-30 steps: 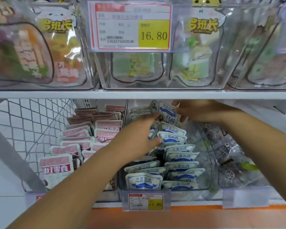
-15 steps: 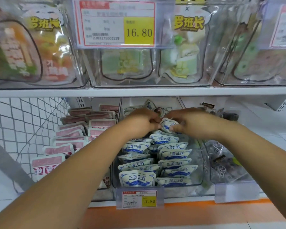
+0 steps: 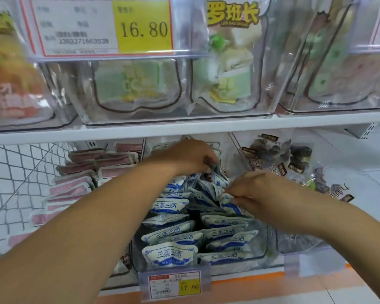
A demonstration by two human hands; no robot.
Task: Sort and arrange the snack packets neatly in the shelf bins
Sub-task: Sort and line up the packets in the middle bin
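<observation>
At far left, a wire mesh panel (image 3: 20, 183) borders the lower shelf. Beside it, pink packets (image 3: 79, 183) lie in overlapping rows, partly covered by the left forearm. The left hand (image 3: 184, 156) reaches to the rear of the middle clear bin (image 3: 261, 249), fingers curled, pinching the top of one of the blue-and-white packets (image 3: 170, 253). These stand in two rows in that bin; the right row is disordered at mid-depth. There the right hand (image 3: 257, 191), fingers curled, pinches the edge of another such packet. Further right, dark packets (image 3: 279, 154) fill the neighbouring bin. A price tag (image 3: 174, 284) hides the middle bin's front lip. The upper-shelf bags (image 3: 228, 80) are blurred.
</observation>
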